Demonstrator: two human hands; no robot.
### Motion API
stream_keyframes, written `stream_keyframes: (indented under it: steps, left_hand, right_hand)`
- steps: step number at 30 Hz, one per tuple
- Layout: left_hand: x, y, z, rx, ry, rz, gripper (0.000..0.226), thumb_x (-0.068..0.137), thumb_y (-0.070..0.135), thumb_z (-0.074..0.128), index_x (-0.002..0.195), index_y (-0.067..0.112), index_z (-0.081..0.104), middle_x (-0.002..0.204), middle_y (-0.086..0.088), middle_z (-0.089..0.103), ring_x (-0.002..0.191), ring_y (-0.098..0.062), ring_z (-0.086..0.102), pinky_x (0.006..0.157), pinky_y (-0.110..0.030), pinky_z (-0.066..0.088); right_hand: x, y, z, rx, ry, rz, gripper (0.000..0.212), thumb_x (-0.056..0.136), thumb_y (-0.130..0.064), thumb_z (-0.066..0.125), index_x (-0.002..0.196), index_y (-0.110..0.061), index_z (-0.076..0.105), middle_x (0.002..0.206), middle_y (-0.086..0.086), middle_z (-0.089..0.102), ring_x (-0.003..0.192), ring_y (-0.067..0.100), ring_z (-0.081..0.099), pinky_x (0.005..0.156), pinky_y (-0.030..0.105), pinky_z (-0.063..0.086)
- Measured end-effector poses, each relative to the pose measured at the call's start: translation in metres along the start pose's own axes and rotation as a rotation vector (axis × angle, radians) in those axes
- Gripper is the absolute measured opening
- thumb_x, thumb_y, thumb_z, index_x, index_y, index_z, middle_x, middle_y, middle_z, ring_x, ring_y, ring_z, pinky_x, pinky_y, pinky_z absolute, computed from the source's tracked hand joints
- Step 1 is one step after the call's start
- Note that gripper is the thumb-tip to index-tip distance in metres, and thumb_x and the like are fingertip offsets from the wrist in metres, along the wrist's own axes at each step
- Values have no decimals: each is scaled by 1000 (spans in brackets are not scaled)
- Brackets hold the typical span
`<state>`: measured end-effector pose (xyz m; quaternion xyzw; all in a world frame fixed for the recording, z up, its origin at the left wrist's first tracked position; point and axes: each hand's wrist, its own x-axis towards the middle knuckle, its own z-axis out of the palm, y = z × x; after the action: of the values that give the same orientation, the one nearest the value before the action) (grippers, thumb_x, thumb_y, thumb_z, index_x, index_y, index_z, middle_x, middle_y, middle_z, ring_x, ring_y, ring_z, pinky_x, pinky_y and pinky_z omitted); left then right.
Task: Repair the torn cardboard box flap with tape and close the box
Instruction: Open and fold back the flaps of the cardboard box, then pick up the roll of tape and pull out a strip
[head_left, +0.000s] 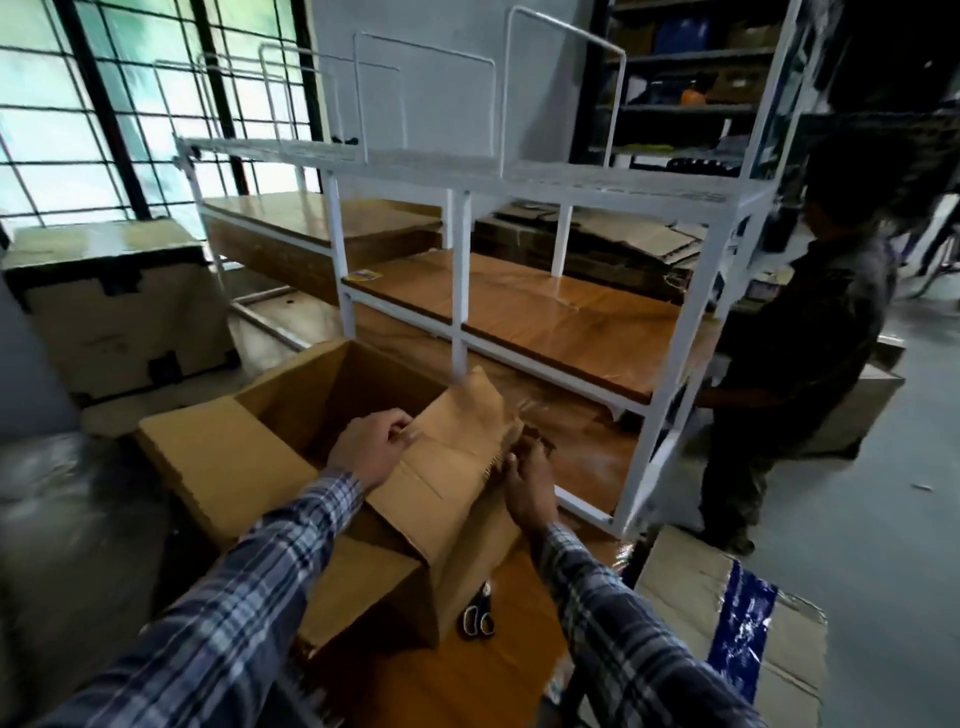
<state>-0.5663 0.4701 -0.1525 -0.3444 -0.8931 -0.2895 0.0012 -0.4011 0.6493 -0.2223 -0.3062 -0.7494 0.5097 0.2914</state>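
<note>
An open cardboard box (291, 457) sits on a brown desk (467, 670), its raised flap (457, 447) showing a ragged right edge; the left hand (371, 447) grips the flap's left edge with curled fingers (402, 428), while the right hand (530, 480) pinches the torn edge. A pair of scissors (478, 616) lies on the desk just beside the box's near right corner, and a flattened carton with a blue tape strip (743, 629) lies lower right. Behind stands a white metal rack (457, 291) with wooden shelves, and another person (795, 353) stands at its right end.
</note>
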Motion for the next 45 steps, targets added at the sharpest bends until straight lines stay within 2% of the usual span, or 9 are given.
stream_keyframes:
  steps: [4,12,17,21,28,32,36,42,45]
  left_hand:
    - [-6,12,-4,41,35,-2,11,100,48,58,100,41,67,96,13,70,87,-11,65,80,-41,60]
    - [-6,24,8,149,22,-115,15,104,37,55,111,33,68,104,2,70,89,-20,63,75,-39,52]
    - [-4,22,14,3,102,-60,18,103,32,59,116,31,70,113,-2,72,103,-27,65,81,-39,52]
    - [-11,17,18,-50,111,-139,22,104,31,58,121,27,70,119,-5,70,110,-31,63,89,-45,55]
    - [-18,12,17,-30,121,-167,23,104,32,58,123,27,70,119,-8,70,108,-32,64,89,-48,57]
    - [-22,13,17,101,4,-196,37,101,27,59,138,29,60,130,-9,67,116,-34,63,95,-47,55]
    - [-49,6,28,245,-49,-130,60,96,30,65,152,29,45,154,-3,49,139,-30,47,112,-53,44]
    - [-117,24,50,388,47,43,44,101,27,60,144,30,54,157,8,44,146,-19,36,118,-47,34]
    - [-148,37,66,508,61,178,43,100,22,56,142,30,57,153,7,49,142,-18,39,113,-43,37]
  right_hand:
    - [-9,4,-9,97,28,53,42,109,-15,47,151,-19,40,130,-2,58,117,20,56,96,32,43]
    - [-37,44,-46,28,-48,170,47,98,-11,52,140,-31,51,125,0,67,112,23,66,97,50,59]
    - [-66,66,-73,-107,-180,212,62,90,11,50,143,-20,53,128,-3,64,115,12,63,86,20,57]
    - [-76,81,-82,-190,-187,226,54,92,1,54,138,-26,56,123,-1,68,112,20,68,95,40,61]
    - [-97,95,-91,-180,-247,273,56,82,-12,54,134,-35,57,124,-5,69,114,17,68,95,44,61]
    - [-104,104,-90,-181,-276,311,53,89,3,55,133,-27,56,119,-1,67,112,22,67,91,40,62]
    - [-109,112,-80,-207,-391,369,49,96,-3,61,140,-23,53,115,-2,68,107,15,67,77,24,57]
    - [-105,144,-72,-498,-540,292,25,99,-39,69,120,-24,68,108,-6,68,90,8,62,57,12,39]
    - [-109,178,-67,-539,-673,298,24,99,-40,70,113,-21,72,104,-5,66,84,8,60,70,19,52]
